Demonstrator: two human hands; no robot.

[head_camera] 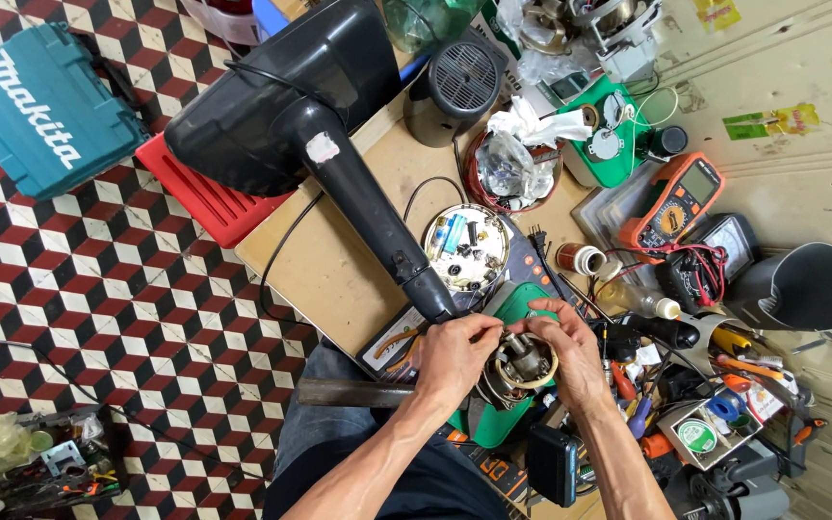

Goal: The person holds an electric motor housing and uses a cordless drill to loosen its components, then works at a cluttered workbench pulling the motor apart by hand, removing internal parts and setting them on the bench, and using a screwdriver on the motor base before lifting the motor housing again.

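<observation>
Crowding workbench (339, 270); checkered floor (127, 289)

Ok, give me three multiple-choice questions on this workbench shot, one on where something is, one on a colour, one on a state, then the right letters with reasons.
1. Where does the orange multimeter lie?
A. On the tiled floor
B. On the bench, up and to the right of the hands
C. Inside the teal case

2. What colour is the tool case on the floor?
A. Teal
B. Yellow
C. White

3. What are the hands doing?
A. Resting apart on the bench
B. Both on the small motor part
C. Lifting the fan stand

Answers: 1 B, it sits among the clutter at the right. 2 A, its lid is teal. 3 B, left hand and right hand meet around the small motor part.
</observation>
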